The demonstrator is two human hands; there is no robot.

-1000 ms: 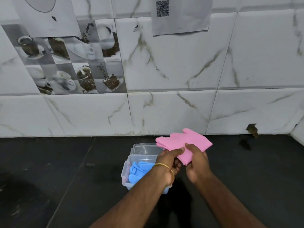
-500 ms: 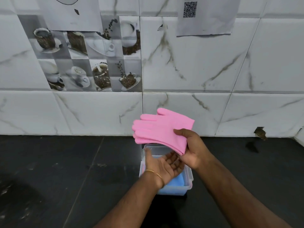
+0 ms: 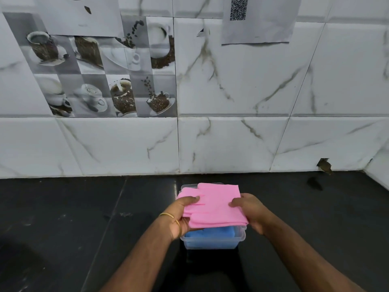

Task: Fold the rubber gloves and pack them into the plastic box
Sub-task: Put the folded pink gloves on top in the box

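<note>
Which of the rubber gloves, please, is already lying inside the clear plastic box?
The blue rubber gloves: they lie down inside the clear plastic box, while the folded pink rubber gloves are held above it by the left hand and right hand.

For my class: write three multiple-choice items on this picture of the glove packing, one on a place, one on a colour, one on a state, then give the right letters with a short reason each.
1. Where are the pink gloves?
A. Over the open plastic box
B. Hanging on the wall
C. Flat on the counter, far from the box

2. What colour are the gloves already in the box?
A. Yellow
B. Blue
C. Green

3. How are the pink gloves held?
A. By one hand only
B. By no hand
C. By both hands

Key: 1 A, the pink stack covers the box's top. 2 B, the blue gloves show under the pink ones. 3 C, the left hand and right hand grip opposite edges.
</note>
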